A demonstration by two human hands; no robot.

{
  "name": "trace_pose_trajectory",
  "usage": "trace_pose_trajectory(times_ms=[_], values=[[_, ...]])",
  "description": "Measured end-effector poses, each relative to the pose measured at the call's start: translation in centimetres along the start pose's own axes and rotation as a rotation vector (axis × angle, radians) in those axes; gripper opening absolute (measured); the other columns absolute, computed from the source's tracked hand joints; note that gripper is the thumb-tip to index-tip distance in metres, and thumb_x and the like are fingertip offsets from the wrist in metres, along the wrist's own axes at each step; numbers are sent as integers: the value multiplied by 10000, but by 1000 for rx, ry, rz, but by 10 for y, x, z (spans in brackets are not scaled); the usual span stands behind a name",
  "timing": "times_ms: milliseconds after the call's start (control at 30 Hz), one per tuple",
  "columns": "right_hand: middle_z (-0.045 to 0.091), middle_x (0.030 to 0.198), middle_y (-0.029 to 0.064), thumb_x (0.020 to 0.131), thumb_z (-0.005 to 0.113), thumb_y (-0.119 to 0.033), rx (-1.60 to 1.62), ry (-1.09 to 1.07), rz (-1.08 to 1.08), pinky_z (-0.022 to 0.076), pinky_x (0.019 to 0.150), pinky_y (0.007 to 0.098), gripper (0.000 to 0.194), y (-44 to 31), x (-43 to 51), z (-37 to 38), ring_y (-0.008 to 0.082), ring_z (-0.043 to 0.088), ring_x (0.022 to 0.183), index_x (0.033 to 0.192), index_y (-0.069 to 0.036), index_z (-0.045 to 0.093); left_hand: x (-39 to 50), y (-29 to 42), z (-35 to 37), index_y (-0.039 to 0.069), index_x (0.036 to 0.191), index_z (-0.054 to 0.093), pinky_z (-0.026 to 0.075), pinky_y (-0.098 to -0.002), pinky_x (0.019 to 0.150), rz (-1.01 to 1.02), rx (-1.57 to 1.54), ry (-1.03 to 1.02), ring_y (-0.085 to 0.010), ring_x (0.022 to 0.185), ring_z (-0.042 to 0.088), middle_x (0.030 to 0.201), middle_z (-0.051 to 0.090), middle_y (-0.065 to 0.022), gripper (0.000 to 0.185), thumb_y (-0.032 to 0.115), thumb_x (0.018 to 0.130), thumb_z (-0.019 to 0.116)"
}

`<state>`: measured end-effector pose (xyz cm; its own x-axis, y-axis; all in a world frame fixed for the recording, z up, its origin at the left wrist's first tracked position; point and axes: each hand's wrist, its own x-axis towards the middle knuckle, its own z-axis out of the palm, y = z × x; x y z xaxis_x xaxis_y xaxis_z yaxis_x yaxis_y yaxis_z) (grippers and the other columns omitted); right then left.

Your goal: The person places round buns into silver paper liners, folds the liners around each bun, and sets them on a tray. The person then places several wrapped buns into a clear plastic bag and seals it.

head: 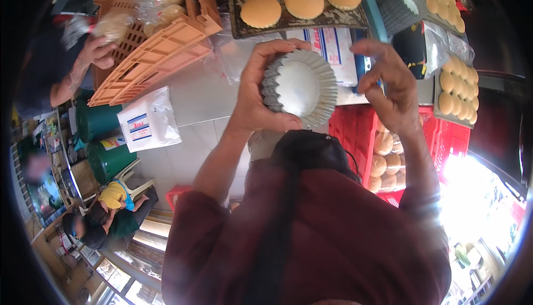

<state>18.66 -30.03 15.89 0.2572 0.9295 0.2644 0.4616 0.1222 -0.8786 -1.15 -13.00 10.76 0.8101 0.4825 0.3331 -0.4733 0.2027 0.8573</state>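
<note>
A stack of fluted metal cake tins (306,88) is gripped in my left hand (260,88), with the top tin's inside facing the camera. My fingers wrap the stack's far side and the thumb lies along the near rim. To the right of the tins, my right hand (389,84) is raised with its fingers curled and apart, holding nothing. Beyond both hands, a dark baking tray (275,24) bears several round golden cakes (304,2). Packs of plastic bags (333,51) lie between that tray and my hands.
More nested fluted tins (399,9) stand at the upper right, beside trays of small buns (458,84). A red crate (354,138) holds bagged buns. At left, a co-worker's hand (98,51) holds bagged bread over an orange crate (154,63). Seated people (112,217) are farther back.
</note>
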Motion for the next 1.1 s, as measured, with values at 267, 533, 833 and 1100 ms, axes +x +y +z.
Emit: trace_pose_trajectory(times_ms=[267, 533, 833, 1100], values=[[736, 978, 129, 882, 689, -21, -536, -42, 188, 555, 881, 419, 136, 46, -71, 12, 337, 693, 865, 1004, -17, 749, -20, -7, -38, 27, 1375, 503, 433, -409, 1130, -117, 72, 127, -289, 1304, 569, 1408, 577, -211, 1058, 329, 493, 1002], [770, 1090, 151, 898, 741, -33, -363, -1, 290, 548, 952, 340, 352, 58, 63, -6, 173, 728, 1034, 1240, 44, 707, -24, -5, -106, 3, 1370, 510, 445, -445, 1115, -187, -48, 205, -332, 1309, 574, 1408, 557, -255, 1059, 463, 537, 975], [567, 1469, 200, 772, 796, -229, -1090, 36, 54, 510, 1056, 487, 760, 243, 403, -60, 421, 625, 1236, 1475, -134, 524, -33, -14, -174, 34, 1368, 512, 512, -598, 1049, -156, -148, 209, -468, 1268, 580, 1377, 516, -265, 992, 454, 601, 979], [578, 1434, 152, 703, 856, -359, -1044, 64, 343, 546, 1020, 429, 836, 306, 447, -84, 360, 661, 1196, 1439, -111, 549, -25, -15, -180, -24, 1368, 499, 497, -609, 1053, -183, -262, 130, -491, 1269, 575, 1391, 509, -288, 999, 449, 624, 971]])
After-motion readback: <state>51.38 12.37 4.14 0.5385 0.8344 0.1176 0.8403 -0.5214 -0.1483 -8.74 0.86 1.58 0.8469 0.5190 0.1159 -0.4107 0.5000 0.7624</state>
